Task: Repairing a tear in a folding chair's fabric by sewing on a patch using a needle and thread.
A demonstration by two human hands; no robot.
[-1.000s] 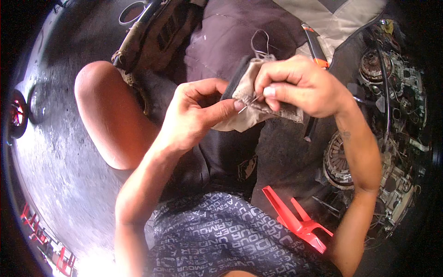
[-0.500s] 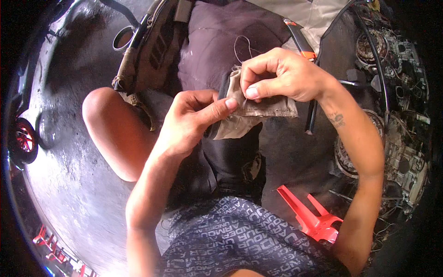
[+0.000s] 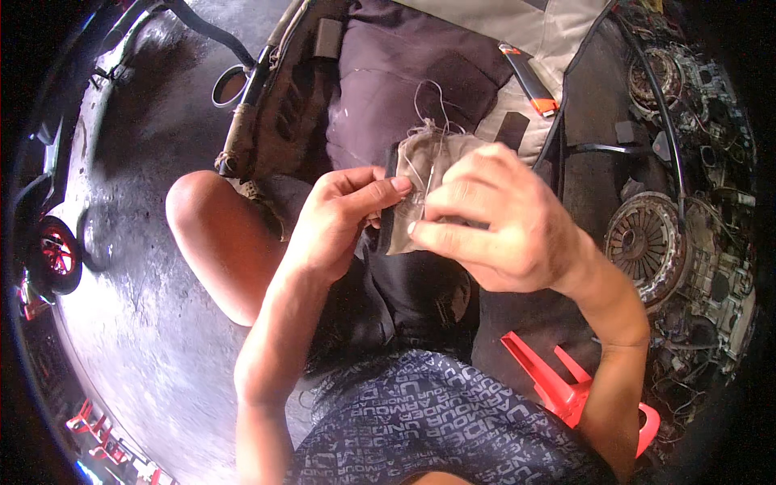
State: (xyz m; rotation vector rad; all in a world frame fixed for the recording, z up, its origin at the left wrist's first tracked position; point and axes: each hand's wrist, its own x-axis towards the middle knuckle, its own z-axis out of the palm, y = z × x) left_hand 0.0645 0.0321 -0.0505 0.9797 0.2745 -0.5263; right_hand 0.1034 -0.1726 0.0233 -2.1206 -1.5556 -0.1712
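Observation:
My left hand [image 3: 343, 218] pinches the dark-edged side of a small beige cloth piece [image 3: 457, 149] between thumb and fingers. A thin thread [image 3: 440, 101] loops up from the top of the cloth, and fine strands cross its face. My right hand [image 3: 513, 230] is at the cloth's right and lower part, covering much of it. Its thumb and forefinger tips come close together near a thread line on the cloth. What lies between them is too small to make out.
Ahead lies a large dark and beige fabric cover [image 3: 412, 56] with an orange-and-black utility knife [image 3: 529, 81] on it. Greasy engine parts [image 3: 647, 242] line the right. A red plastic chair-like piece [image 3: 558, 388] stands at lower right. A wheel [image 3: 56, 255] shows far left.
My right hand has moved down and turned, with its thumb and forefinger lower on the cloth. My left hand keeps its pinch. The view has shifted slightly.

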